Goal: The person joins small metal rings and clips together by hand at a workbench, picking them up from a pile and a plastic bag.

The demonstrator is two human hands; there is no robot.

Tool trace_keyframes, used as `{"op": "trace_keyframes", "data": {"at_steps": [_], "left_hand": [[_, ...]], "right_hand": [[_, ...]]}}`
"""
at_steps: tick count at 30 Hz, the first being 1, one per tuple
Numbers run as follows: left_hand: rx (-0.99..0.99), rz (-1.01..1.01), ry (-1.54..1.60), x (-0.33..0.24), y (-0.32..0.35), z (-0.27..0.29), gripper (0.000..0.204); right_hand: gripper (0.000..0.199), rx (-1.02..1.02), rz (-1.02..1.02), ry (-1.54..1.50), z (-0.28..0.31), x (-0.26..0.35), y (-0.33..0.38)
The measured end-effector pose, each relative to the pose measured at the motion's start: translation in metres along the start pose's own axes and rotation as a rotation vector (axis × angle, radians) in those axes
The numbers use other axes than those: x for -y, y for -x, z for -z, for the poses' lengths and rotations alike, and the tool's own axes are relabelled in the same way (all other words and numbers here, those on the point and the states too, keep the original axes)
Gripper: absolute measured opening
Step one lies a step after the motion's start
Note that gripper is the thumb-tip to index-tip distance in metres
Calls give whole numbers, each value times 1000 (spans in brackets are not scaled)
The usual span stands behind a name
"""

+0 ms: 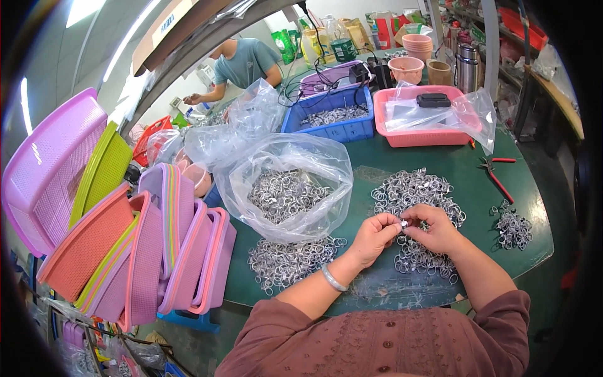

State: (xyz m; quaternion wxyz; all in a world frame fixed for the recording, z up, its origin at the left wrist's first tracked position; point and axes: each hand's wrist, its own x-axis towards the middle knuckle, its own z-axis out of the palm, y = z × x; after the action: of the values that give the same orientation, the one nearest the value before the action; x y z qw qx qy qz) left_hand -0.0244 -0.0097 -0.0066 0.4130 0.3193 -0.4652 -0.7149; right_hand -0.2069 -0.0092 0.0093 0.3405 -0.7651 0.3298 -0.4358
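Both hands meeting just right of centre over the green bench (534, 207): left hand (374, 237) and right hand (434, 229) with fingers pinched closed on one small metal ring (404, 223) held between them, above the loose heap of metal rings (414, 191). At 9 o'clock of the hands, an open clear plastic bag (286, 188) full of rings, more rings spilled (282, 261) at its 6 o'clock. At 3 o'clock, a small ring cluster (514, 227); at 2 o'clock, red-handled pliers (497, 173). At 12 o'clock, a blue crate (333, 122) and pink tray (427, 135). Far left, stacked plastic baskets (151, 251). Silver bangle (333, 278) on left wrist.
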Motion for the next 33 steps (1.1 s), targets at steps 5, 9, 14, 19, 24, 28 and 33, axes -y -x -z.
{"op": "trace_keyframes", "data": {"at_steps": [5, 9, 14, 19, 24, 28, 33], "left_hand": [[8, 7, -14, -1, 0, 0, 7], [10, 0, -12, -1, 0, -1, 7], [-2, 5, 14, 0, 0, -2, 7], [15, -5, -5, -1, 0, -1, 7], [11, -29, -30, 1, 0, -2, 7], [-4, -77, -67, 1, 0, -4, 7], [4, -88, -76, 2, 0, -3, 8]], "right_hand": [[24, -3, 1, -26, 0, 1, 0], [24, 5, 11, -12, 1, 2, -1], [24, -4, 13, -22, 0, 0, 0], [23, -1, 6, -28, 0, 1, 0], [23, -8, 23, -6, 0, 2, 0], [23, -9, 39, 23, 0, 2, 0], [23, -4, 17, 9, -1, 2, 0]]}}
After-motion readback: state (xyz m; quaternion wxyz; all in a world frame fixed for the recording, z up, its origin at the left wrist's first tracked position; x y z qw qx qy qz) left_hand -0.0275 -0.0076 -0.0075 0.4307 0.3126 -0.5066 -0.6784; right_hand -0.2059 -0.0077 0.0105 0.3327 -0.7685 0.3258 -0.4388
